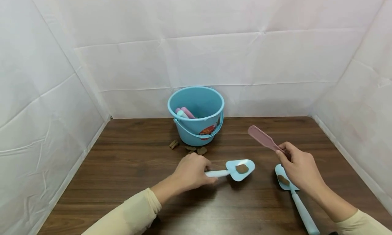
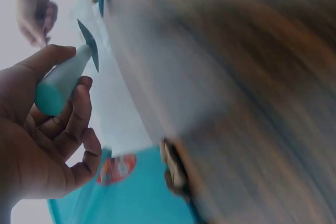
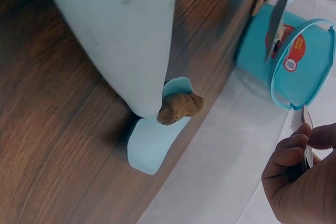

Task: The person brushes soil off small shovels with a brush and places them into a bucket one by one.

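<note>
My left hand [image 1: 191, 172] grips the white handle of a light blue toy shovel [image 1: 231, 174], raised off the table in the left wrist view. A brown lump [image 1: 242, 168] lies in its scoop. My right hand [image 1: 301, 167] pinches a flat pink paddle-shaped tool [image 1: 262, 137] between thumb and fingers, held in the air. Below that hand a second light blue toy shovel [image 1: 303, 211] rests on the table, with another brown lump [image 3: 179, 108] on its blade. Part of this shovel is hidden by my right hand in the head view.
A blue bucket [image 1: 196, 126] stands at the back of the wooden table [image 1: 134, 167], with pink and light blue handles [image 1: 186, 112] inside. Several brown pieces [image 1: 201, 150] lie in front of it. White sheets [image 1: 214, 58] enclose the back and sides.
</note>
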The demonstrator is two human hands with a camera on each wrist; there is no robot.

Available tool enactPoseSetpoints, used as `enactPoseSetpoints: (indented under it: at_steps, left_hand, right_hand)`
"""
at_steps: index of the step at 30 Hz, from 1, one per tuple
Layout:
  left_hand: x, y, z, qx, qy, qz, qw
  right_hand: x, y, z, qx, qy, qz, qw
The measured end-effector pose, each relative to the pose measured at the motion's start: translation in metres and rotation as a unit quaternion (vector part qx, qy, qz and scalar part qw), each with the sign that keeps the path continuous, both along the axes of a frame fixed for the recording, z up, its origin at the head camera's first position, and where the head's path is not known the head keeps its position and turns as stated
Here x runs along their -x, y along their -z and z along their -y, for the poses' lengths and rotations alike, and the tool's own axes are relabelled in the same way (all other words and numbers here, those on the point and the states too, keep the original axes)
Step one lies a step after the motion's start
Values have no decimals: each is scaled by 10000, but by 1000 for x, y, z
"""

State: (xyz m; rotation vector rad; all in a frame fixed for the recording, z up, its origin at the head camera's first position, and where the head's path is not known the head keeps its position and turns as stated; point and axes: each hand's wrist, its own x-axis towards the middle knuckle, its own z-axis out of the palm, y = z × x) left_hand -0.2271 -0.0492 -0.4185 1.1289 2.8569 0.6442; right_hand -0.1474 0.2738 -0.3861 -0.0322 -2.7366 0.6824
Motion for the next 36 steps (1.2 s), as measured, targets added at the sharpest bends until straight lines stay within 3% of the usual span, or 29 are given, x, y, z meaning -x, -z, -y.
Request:
enactPoseSetpoints:
  at_steps: [9, 22, 28, 36]
  left_hand:
    - [2, -7, 51, -437, -663, -227, 9966]
    - [-11, -10, 118, -701, -1731, -140, 9823]
    - [-15, -10, 130, -774, -1919, -119, 9783]
    - [-20, -10, 130, -811, -1981, -251, 9765]
  right_hand:
    - [5, 2, 6, -48, -188, -65, 9998]
    - [5, 2, 21, -46, -448, 14, 9990]
    - [7, 3, 21, -82, -505, 41, 9987]
    - [11, 5, 30, -314, -672, -14, 9972]
